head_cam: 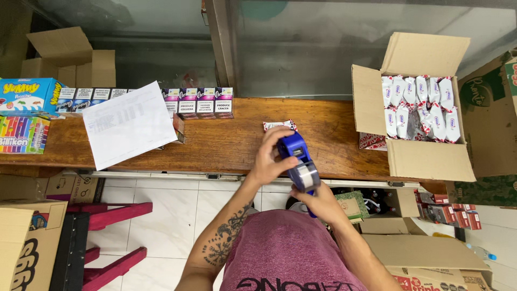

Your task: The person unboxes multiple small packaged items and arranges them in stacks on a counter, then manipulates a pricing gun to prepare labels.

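Head view looks straight down on a long brown wooden counter [215, 145] in front of a glass case. At its right end stands an open brown cardboard box [431, 159], flaps spread, packed with two rows of small white snack packets [417, 108] standing on edge. A red-and-white patterned packet [371, 141] pokes out from under that box's left side.

Both hands meet at the counter's near edge around a blue plastic handheld price-label gun [299, 161] with a white label roll. The left hand [266, 159] curls over the gun's upper end, fingers wrapped on it; the right hand [318, 202] closes around the handle from below. A small red-and-white wrapped packet [279, 125] lies on the counter just beyond the gun.

Along the counter's far edge runs a row of dark flat packs with white warning panels [199, 102]. A white printed sheet [129, 124] leans over part of that row. At the left end sit a light-blue carton [29, 96] and a rainbow-striped box [21, 134].
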